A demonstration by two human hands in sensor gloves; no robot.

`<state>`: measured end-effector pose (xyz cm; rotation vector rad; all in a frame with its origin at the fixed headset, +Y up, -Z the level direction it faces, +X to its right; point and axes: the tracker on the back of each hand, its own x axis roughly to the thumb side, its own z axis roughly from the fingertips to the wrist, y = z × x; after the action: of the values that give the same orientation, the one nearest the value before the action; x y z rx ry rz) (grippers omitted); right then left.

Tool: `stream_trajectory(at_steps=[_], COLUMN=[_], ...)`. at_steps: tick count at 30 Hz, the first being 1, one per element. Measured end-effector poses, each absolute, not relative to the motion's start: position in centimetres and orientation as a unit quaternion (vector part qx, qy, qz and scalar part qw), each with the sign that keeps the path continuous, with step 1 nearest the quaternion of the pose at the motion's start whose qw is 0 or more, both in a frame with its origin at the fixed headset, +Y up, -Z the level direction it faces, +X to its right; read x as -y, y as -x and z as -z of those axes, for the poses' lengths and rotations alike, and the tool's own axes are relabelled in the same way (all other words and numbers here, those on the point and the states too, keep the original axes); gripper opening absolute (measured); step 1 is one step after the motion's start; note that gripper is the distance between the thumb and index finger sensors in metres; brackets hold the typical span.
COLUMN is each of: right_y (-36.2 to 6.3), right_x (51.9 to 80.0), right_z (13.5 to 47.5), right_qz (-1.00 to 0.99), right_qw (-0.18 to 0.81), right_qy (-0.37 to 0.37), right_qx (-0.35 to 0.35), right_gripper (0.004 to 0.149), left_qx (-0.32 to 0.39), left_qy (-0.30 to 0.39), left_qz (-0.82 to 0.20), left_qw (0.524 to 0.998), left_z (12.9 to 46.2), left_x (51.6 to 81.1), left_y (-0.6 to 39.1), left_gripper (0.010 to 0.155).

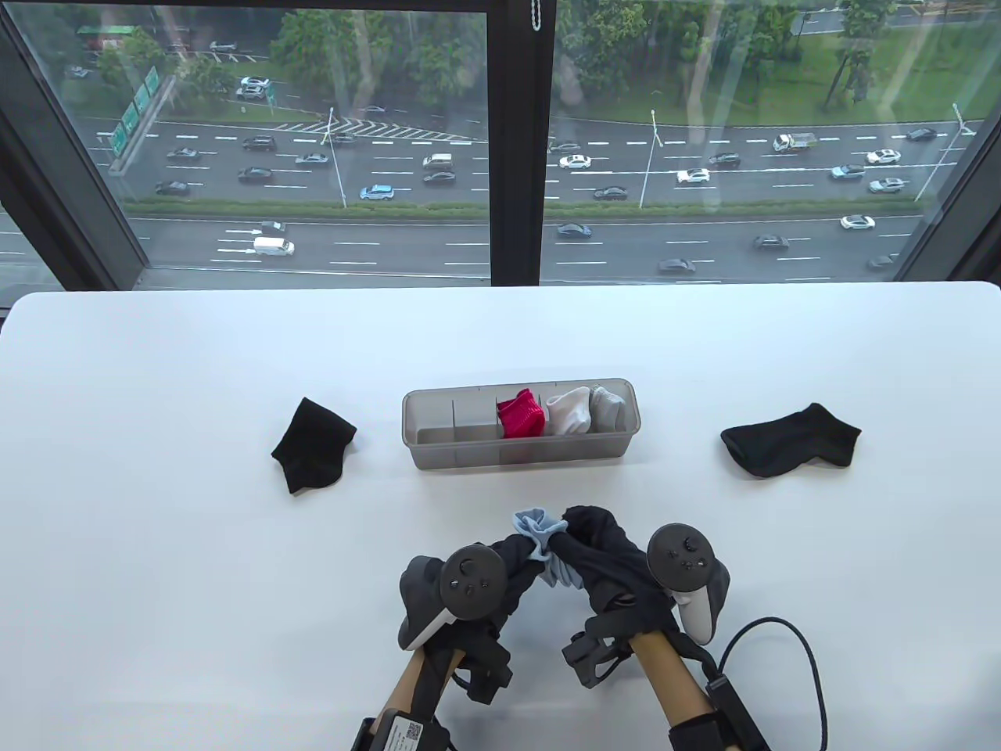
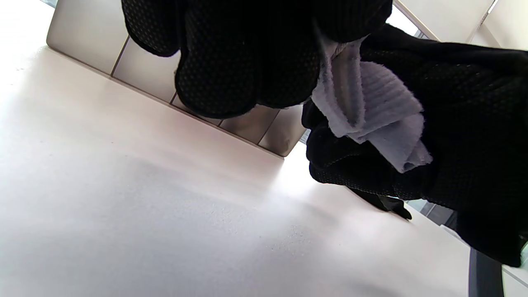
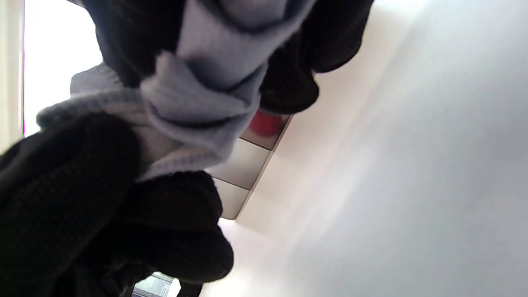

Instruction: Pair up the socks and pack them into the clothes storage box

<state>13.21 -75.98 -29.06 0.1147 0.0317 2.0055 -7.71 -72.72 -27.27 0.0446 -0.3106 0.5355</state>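
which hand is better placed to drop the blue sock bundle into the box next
Probably the left. Both hands grip the light blue socks, but the box's free compartments are at its left end, nearer the left hand; the right hand faces the filled red and white ones.

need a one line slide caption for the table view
Both hands bundle light blue socks in front of a divided storage box, black socks lying either side.

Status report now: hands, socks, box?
Both hands, left and right, grip light blue socks. Grey plastic storage box: two left compartments free. Two black socks lie apart, path clear.
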Motion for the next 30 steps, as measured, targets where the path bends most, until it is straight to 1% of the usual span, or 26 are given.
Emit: stream_trajectory(at_steps=[2,3,4,6,7,8,9,10,11,12,14,16,19,22,26,28,30], right_y=[-12.8,-12.5,-12.0,-11.2,-10.8,-10.5,-10.3,-10.3,-10.5,-10.8,-11.5,-12.1,-12.4,-12.0,-11.5,-11.4,-11.2], right_x=[75.8,75.9,76.0,76.1,76.1,76.1,76.0,75.9,75.8,75.9,76.0,76.3,76.1,75.9,75.7,75.6,75.6], right_z=[29.0,29.0,29.0,28.8,28.7,28.8,28.8,28.8,28.9,29.1,29.4,29.7,29.8,29.6,29.7,29.6,29.6], right_qz=[-0.838,-0.826,-0.807,-0.804,-0.824,-0.847,-0.876,-0.885,-0.905,-0.905,-0.883,-0.855,-0.847,-0.827,-0.821,-0.816,-0.824], right_qw=[0.537,0.547,0.561,0.551,0.517,0.479,0.433,0.418,0.392,0.395,0.444,0.5,0.51,0.527,0.513,0.516,0.493], right_qy=[-0.091,-0.115,-0.144,-0.164,-0.174,-0.179,-0.176,-0.174,-0.156,-0.152,-0.139,-0.115,-0.129,-0.158,-0.195,-0.202,-0.215], right_qx=[-0.036,-0.066,-0.115,-0.155,-0.154,-0.144,-0.119,-0.105,-0.059,-0.045,-0.065,-0.078,-0.085,-0.12,-0.157,-0.164,-0.177], right_gripper=[0.046,0.05,0.057,0.074,0.083,0.087,0.088,0.087,0.077,0.071,0.057,0.049,0.047,0.046,0.046,0.045,0.045], left_qx=[0.139,0.121,0.109,0.102,0.107,0.113,0.126,0.129,0.139,0.144,0.141,0.125,0.064,0.025,0.019,0.014,0.016], left_qy=[-0.031,-0.036,-0.027,-0.006,0.013,0.026,0.049,0.063,0.078,0.08,0.07,0.053,0.031,0.019,0.001,0.006,0.015], left_qz=[-0.262,-0.266,-0.272,-0.302,-0.316,-0.328,-0.348,-0.354,-0.352,-0.342,-0.304,-0.285,-0.257,-0.258,-0.283,-0.292,-0.308], left_qw=[0.954,0.956,0.956,0.948,0.943,0.937,0.928,0.924,0.922,0.925,0.94,0.949,0.964,0.966,0.959,0.956,0.951], left_z=[27.2,27.3,27.5,28.0,28.2,28.3,28.4,28.4,28.4,28.3,28.2,28.1,28.6,29.2,29.6,29.8,30.1], left_x=[72.6,72.6,72.7,73.2,73.5,73.6,73.8,73.8,73.8,73.8,73.6,73.5,73.6,74.2,74.3,74.4,74.6], left_y=[8.0,8.4,8.9,9.6,9.8,9.9,9.8,9.6,9.3,9.1,8.8,8.7,9.3,10.5,11.1,11.1,11.1], left_gripper=[0.045,0.045,0.045,0.045,0.046,0.046,0.046,0.048,0.049,0.049,0.048,0.047,0.047,0.047,0.045,0.044,0.044])
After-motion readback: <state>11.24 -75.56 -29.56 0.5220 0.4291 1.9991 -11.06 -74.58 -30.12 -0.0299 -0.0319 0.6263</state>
